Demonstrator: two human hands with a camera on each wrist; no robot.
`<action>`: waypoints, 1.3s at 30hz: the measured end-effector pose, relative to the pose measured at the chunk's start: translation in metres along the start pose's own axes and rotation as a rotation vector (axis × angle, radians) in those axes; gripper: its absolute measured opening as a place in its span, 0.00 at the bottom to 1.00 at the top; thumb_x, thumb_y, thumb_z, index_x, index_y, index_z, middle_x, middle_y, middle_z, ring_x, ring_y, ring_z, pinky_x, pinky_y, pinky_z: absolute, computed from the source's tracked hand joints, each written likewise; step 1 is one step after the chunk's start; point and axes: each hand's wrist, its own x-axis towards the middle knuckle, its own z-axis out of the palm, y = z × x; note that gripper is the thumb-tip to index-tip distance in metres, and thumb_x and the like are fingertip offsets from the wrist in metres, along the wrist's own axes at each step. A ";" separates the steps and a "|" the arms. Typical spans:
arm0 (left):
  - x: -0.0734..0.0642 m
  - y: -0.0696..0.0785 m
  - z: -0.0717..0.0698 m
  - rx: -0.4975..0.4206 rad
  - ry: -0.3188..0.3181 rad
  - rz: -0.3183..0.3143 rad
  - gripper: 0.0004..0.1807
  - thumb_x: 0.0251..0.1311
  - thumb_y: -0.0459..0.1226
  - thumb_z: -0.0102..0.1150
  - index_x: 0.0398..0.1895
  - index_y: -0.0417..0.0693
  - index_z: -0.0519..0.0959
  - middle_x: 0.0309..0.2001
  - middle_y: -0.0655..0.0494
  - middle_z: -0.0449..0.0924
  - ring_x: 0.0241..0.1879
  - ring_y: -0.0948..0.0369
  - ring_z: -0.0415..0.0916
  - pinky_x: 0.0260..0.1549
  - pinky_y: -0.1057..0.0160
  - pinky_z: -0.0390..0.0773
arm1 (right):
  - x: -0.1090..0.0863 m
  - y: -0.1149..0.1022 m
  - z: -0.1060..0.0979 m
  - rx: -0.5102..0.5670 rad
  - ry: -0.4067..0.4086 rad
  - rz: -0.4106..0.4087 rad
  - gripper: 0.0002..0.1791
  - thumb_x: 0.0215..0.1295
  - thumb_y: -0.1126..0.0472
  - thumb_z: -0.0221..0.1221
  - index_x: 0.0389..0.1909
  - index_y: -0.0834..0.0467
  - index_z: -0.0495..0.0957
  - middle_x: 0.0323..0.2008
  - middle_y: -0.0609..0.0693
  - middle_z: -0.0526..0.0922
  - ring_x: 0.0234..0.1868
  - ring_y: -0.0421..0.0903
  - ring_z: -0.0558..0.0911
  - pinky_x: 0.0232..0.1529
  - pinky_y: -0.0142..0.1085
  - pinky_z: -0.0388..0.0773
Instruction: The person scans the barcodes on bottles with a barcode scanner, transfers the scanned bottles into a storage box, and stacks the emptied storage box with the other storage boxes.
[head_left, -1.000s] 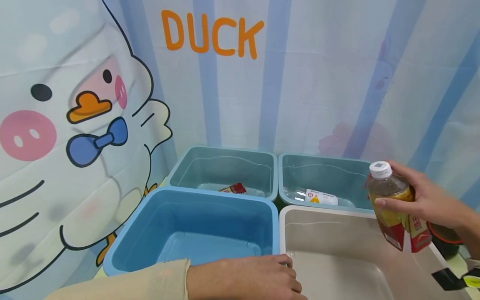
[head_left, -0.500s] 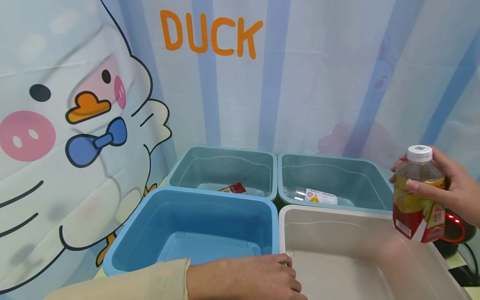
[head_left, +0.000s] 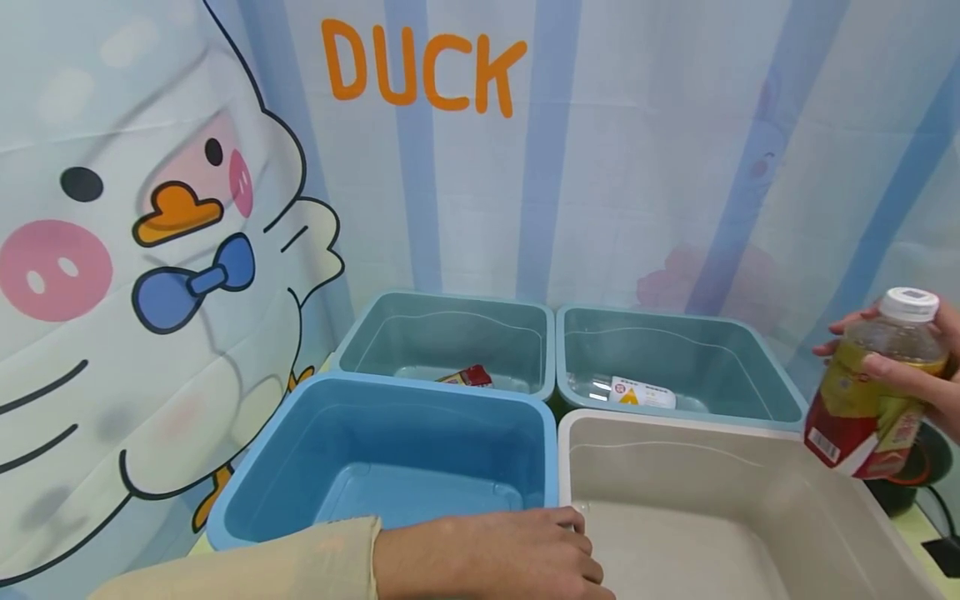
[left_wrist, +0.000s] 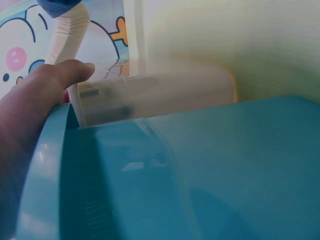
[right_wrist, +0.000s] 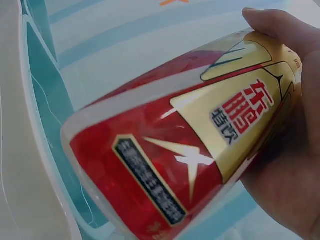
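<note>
My right hand (head_left: 933,398) grips a plastic drink bottle (head_left: 862,396) with a white cap and a red and gold label. It holds the bottle tilted above the right edge of the beige bin (head_left: 667,500). In the right wrist view the thumb and palm wrap the bottle's body (right_wrist: 195,145), its base toward the camera. My left hand (head_left: 498,557) rests where the blue bin (head_left: 390,417) and the beige bin meet, fingers draped over the beige side. In the left wrist view its thumb (left_wrist: 75,71) lies extended over the blue rim (left_wrist: 42,170); the other fingers are hidden.
Two teal bins stand behind: the left one (head_left: 457,302) holds a red and yellow package (head_left: 471,377), the right one (head_left: 667,314) a clear bottle with a white label (head_left: 642,393). A dark round object (head_left: 930,458) sits past the beige bin. A printed curtain (head_left: 622,167) hangs behind.
My right hand has carried the bottle rightward, from over the beige bin to its right edge, and the bottle has turned in tilt. The left hand has stayed in place.
</note>
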 end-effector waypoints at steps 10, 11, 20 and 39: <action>0.001 -0.001 0.000 -0.009 -0.004 0.004 0.26 0.72 0.58 0.57 0.69 0.66 0.77 0.58 0.76 0.81 0.57 0.79 0.72 0.65 0.76 0.55 | -0.007 0.018 -0.010 0.004 0.068 -0.019 0.31 0.69 0.76 0.58 0.66 0.47 0.68 0.51 0.35 0.81 0.41 0.35 0.83 0.34 0.29 0.80; 0.001 0.000 0.000 -0.007 -0.004 0.003 0.25 0.72 0.57 0.57 0.69 0.67 0.78 0.58 0.76 0.81 0.57 0.79 0.72 0.65 0.76 0.55 | -0.008 0.021 -0.010 0.007 0.078 -0.024 0.31 0.69 0.76 0.58 0.67 0.47 0.67 0.51 0.34 0.81 0.41 0.34 0.82 0.34 0.28 0.79; 0.001 -0.001 0.001 -0.003 0.009 0.002 0.28 0.66 0.59 0.62 0.68 0.66 0.79 0.57 0.76 0.82 0.55 0.79 0.73 0.63 0.77 0.56 | -0.010 0.042 -0.015 0.329 0.090 -0.057 0.32 0.70 0.79 0.54 0.71 0.54 0.64 0.53 0.45 0.80 0.44 0.35 0.86 0.36 0.27 0.80; 0.000 -0.001 0.001 -0.015 0.043 0.017 0.25 0.71 0.57 0.59 0.68 0.65 0.79 0.56 0.74 0.82 0.55 0.79 0.74 0.62 0.78 0.55 | -0.011 0.086 -0.023 0.038 0.239 0.074 0.37 0.76 0.70 0.55 0.79 0.44 0.55 0.60 0.31 0.70 0.48 0.35 0.71 0.35 0.20 0.73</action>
